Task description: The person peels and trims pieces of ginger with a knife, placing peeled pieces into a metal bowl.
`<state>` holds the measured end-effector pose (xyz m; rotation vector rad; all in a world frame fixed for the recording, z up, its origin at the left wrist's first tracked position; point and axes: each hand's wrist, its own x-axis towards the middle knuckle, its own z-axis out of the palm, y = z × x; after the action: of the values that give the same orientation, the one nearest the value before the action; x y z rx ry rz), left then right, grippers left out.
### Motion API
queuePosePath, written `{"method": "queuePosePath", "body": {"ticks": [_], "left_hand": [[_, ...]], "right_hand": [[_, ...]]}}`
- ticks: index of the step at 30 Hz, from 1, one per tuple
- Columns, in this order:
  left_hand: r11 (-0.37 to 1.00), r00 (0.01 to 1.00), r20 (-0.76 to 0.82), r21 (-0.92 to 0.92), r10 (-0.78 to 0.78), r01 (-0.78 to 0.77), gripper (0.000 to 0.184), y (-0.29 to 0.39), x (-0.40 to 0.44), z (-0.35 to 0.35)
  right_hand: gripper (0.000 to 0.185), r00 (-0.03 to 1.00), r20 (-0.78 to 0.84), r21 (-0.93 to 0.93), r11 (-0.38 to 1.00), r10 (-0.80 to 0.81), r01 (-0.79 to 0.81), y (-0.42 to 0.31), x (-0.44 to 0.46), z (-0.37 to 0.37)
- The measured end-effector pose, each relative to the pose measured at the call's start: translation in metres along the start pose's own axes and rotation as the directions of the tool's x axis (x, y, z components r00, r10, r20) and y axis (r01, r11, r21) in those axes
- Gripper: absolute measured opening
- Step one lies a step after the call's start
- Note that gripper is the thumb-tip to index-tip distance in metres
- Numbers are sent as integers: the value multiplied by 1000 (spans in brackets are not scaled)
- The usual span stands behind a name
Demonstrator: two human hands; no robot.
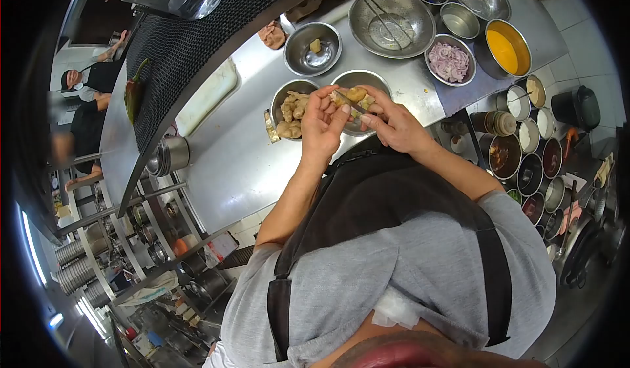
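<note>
My left hand (324, 120) pinches a knobby piece of ginger (337, 98) at its fingertips. In my right hand (398, 125) is a small knife (348, 102), its blade against the ginger. A tan lump of ginger (356, 93) shows by my right fingers; whether it belongs to the same piece I cannot tell. Both hands are over a steel bowl (360, 73) with pale scraps in it, partly hidden. Just left of my left hand, another bowl (278, 94) holds unpeeled ginger (293, 110). Behind them, a steel bowl (294, 58) contains a peeled yellow chunk (315, 45).
Chopped onion (449, 62) fills a bowl at right, near a pot of orange liquid (505, 50). A large bowl (392, 27) with tongs stands behind. A white cutting board (208, 97) lies left, below a raised shelf (190, 37). Other people (88, 82) stand beyond.
</note>
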<state>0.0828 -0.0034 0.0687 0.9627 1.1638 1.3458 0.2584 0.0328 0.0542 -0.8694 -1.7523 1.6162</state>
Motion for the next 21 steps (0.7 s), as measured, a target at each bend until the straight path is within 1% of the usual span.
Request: {"method": "queuePosePath", "body": {"ticks": [3, 5, 6, 8, 9, 11, 12, 14, 15, 17, 18, 19, 20, 21], "left_hand": [[999, 999, 34, 28, 29, -29, 37, 0, 0, -1], [998, 999, 12, 51, 39, -39, 39, -1, 0, 2], [998, 999, 11, 49, 38, -39, 39, -4, -1, 4], [986, 990, 58, 100, 126, -131, 39, -11, -2, 9], [986, 990, 58, 100, 126, -131, 39, -11, -2, 10], [982, 987, 51, 110, 151, -156, 38, -10, -1, 12], [982, 988, 51, 109, 149, -153, 38, -12, -2, 11], [960, 992, 71, 252, 108, -123, 36, -18, -2, 8], [960, 991, 70, 251, 111, -126, 36, -19, -1, 8], [991, 992, 78, 82, 95, -101, 37, -21, -1, 7], [992, 993, 77, 82, 92, -98, 37, -20, 0, 5], [995, 993, 113, -98, 26, -14, 38, -18, 2, 0], [959, 986, 162, -272, -31, 75, 38, -16, 4, -4], [959, 986, 165, -274, -31, 76, 38, -15, 6, -11]], "right_hand": [[55, 1000, -26, 34, 999, 7, -6, -1, 0, 3], [51, 995, -55, -22, 996, 89, -90, -4, 0, 3], [51, 994, -55, -24, 996, 90, -92, -5, 2, 4], [46, 993, -94, 104, 993, 74, -64, -5, 6, 3], [46, 993, -94, 103, 993, 75, -65, -5, 7, 1], [38, 986, -53, 107, 983, 157, -151, -7, 9, -3], [38, 986, -54, 106, 982, 160, -153, -6, 9, -2], [33, 983, -91, 134, 980, 157, -144, -4, 11, -1], [33, 984, -90, 132, 981, 155, -142, -4, 12, -3], [29, 984, -37, 211, 964, 173, -162, -1, 12, -7], [29, 984, -35, 213, 963, 176, -165, -1, 11, -10], [29, 977, 2, 337, 920, 213, -201, -1, 11, -14], [29, 969, 42, 454, 860, 242, -234, -2, 11, -18], [29, 969, 39, 452, 860, 243, -234, -4, 11, -20]]}}
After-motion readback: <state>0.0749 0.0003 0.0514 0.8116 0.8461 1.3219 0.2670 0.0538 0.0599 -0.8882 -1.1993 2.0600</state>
